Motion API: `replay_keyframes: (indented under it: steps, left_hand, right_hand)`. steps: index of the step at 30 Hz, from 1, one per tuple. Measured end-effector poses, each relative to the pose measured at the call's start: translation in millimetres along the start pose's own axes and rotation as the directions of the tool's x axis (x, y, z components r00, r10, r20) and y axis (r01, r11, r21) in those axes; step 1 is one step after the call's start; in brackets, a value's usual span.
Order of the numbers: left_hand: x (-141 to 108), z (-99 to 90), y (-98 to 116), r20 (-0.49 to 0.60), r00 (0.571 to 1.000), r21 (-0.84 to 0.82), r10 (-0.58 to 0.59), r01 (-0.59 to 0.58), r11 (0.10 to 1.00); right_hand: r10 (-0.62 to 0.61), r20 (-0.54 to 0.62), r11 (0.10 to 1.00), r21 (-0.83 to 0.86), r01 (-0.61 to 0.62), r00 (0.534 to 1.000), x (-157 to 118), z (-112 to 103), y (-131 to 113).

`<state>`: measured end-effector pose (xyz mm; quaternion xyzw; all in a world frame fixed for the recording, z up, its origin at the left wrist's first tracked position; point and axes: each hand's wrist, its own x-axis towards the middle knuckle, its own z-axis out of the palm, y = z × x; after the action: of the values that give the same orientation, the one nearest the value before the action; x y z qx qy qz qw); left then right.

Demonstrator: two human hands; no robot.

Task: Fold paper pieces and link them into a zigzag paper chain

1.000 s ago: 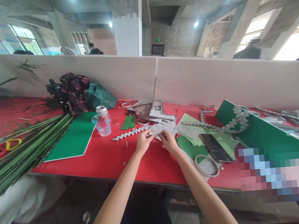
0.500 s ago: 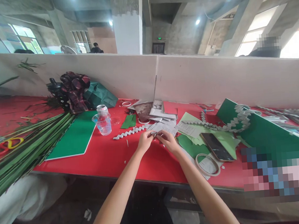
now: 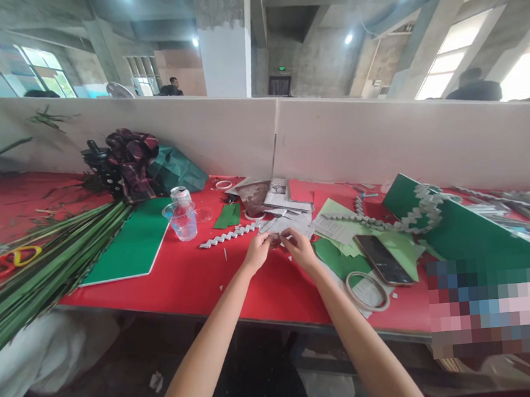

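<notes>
Above the red table my left hand (image 3: 256,253) and my right hand (image 3: 299,248) face each other, fingertips pinched. Between them is a small greyish-white piece of folded paper (image 3: 275,237), partly hidden by the fingers. A zigzag folded-paper chain (image 3: 229,235) lies just beyond and left of my left hand. Printed paper sheets (image 3: 290,226) lie right behind my fingertips. Near my right wrist sits a dark green paper piece (image 3: 336,257), with a roll of tape (image 3: 368,291) and a phone (image 3: 383,260) farther right.
Left are a clear plastic cup (image 3: 184,223), a can (image 3: 180,195), a green board (image 3: 129,249), long green leaves (image 3: 67,251) and scissors (image 3: 10,262). On the right, another paper chain (image 3: 426,207) hangs over a second green board (image 3: 469,231). A white partition (image 3: 356,139) stands behind.
My fingers have shifted slightly around the small paper piece, my right fingertips lifting a little. The surrounding things on the table stay put.
</notes>
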<state>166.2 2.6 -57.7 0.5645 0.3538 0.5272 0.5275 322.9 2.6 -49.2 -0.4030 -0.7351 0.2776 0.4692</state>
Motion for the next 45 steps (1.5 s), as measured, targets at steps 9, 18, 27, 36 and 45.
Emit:
replay_keyframes:
  steps: [9,18,27,36,45]
  left_hand:
    - [0,0.6,-1,0.009,1.000,0.084,-0.019,0.018,0.996]
    - [-3,-1.7,6,-0.131,0.978,0.411,0.164,-0.097,0.906]
    - [-3,-2.8,5,-0.096,0.978,0.499,0.187,-0.115,0.859]
    - [-4,-2.9,4,-0.043,0.981,0.542,0.191,-0.138,0.829]
    - [-7,0.3,9,-0.034,0.980,0.588,0.198,-0.141,0.797]
  right_hand:
    - [0.016,-0.015,0.996,-0.091,-0.017,1.000,-1,-1,8]
    - [0.035,-0.022,0.987,-0.153,-0.038,0.999,-8,-6,-3]
    - [0.035,-0.052,0.978,-0.202,-0.045,0.998,-8,-7,1]
    - [0.038,-0.039,0.982,-0.184,-0.045,0.999,-8,-7,3]
    - [0.016,0.039,0.984,-0.175,-0.009,0.999,-7,-2,1]
